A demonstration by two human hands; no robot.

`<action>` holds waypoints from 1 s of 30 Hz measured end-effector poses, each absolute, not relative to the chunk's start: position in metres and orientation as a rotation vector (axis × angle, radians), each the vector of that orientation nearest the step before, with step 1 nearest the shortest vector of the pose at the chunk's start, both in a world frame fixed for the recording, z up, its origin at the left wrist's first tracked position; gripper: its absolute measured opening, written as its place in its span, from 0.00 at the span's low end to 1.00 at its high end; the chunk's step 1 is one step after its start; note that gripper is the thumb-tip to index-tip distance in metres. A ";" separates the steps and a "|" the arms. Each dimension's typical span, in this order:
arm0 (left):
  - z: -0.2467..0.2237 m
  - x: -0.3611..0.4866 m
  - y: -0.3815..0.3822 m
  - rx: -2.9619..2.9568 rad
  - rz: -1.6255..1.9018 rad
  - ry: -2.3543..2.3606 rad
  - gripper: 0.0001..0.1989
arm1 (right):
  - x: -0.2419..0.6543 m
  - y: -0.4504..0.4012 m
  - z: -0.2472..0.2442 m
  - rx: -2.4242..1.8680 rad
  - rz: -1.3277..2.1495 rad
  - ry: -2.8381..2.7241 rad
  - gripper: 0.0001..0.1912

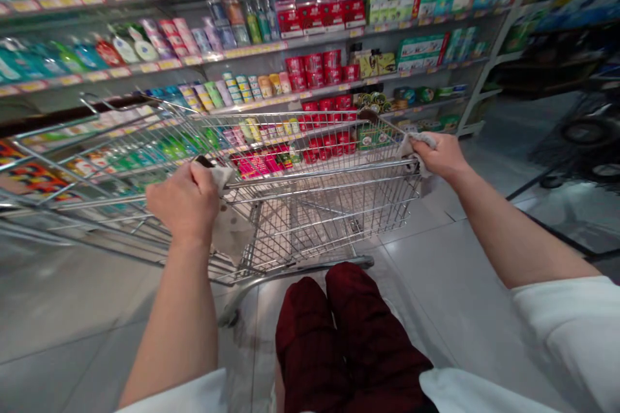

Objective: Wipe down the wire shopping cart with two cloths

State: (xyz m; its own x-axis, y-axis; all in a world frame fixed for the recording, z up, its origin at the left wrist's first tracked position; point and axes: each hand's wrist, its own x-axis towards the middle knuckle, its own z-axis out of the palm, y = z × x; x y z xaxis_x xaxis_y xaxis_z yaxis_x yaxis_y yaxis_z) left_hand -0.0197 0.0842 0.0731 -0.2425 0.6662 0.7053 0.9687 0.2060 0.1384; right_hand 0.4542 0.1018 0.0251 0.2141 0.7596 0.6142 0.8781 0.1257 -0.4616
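A wire shopping cart [314, 174] stands sideways in front of me, and its basket looks empty. My left hand [186, 200] is closed on a pale spotted cloth [234, 229] at the near top rim, and the cloth's loose end hangs down the basket side. At the right top corner of the basket, my right hand [438, 153] is closed on a greyish cloth [407, 145] that drapes over the rim. Both hands' undersides and the fingers against the wire are partly hidden.
Store shelves [232, 51] with bottles, red tubs and boxes run behind the cart. More metal cart frames [62, 219] adjoin it on the left. Dark wheeled equipment [588, 132] stands at the right. Grey floor tiles [465, 310] lie around my legs.
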 end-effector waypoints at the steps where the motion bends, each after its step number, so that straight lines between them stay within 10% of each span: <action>1: 0.072 -0.020 0.083 -1.503 -0.780 -1.990 0.27 | 0.454 0.100 0.025 -1.635 -0.169 -1.556 0.20; 20: 0.049 0.095 0.074 -1.856 -0.845 -1.670 0.26 | 0.432 0.089 0.016 -1.827 -0.422 -1.489 0.19; 30: 0.044 0.097 0.075 -1.841 -0.859 -1.630 0.23 | 0.285 0.049 0.012 -1.269 -0.519 -1.970 0.24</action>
State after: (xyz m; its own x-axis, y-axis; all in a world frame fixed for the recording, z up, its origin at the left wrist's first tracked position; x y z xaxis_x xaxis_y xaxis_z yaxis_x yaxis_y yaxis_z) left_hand 0.0965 0.0746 0.0438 0.0696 0.6532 0.7539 0.9911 -0.1312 0.0221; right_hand 0.2848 0.0495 0.0119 -0.2517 0.6080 0.7530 0.8999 0.4333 -0.0490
